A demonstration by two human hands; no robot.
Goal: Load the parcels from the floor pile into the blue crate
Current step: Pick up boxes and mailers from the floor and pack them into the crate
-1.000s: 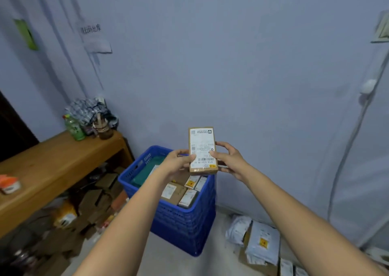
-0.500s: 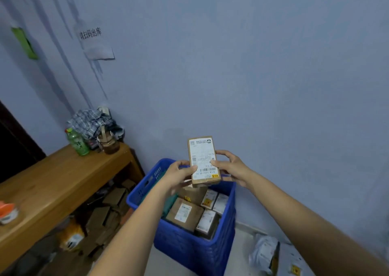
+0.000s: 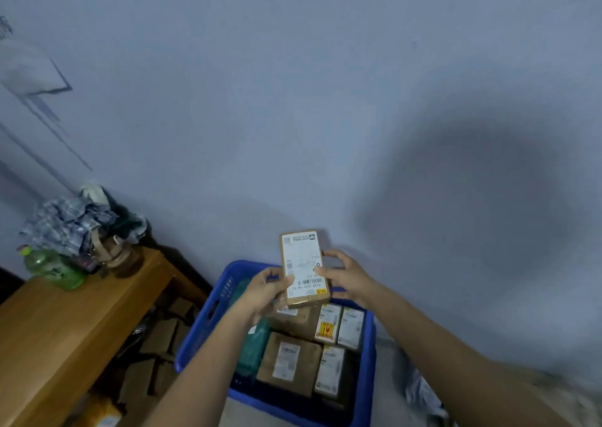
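Plain bluish wall behind, pale floor below, wooden bench (image 3: 75, 332) off to the left with a green bottle (image 3: 53, 268) and a bundle of checked cloth (image 3: 75, 221) on it.

Held over the blue crate (image 3: 366, 361): a small brown parcel (image 3: 304, 268), upright, white label turned toward the head camera, probably for reading before stowing. Pinched low on its left edge by the left hand (image 3: 265, 291), thumb across the label, fingers curled behind. Steadied on the other edge by the right hand (image 3: 347, 278), thumb on the label, fingers half spread and blurred behind the box.

Below the fingertips, inside the crate: several labelled boxes packed side by side and a teal bag (image 3: 252, 348) along the left wall. Room apparently left toward the far wall.

Hard to judge: label text too small, right-hand fingers smeared by motion, so firmness of that hold unclear. Floor pile mostly cut off; only a pale crumpled bag (image 3: 423, 394) at lower right. Cardboard under the bench dim.
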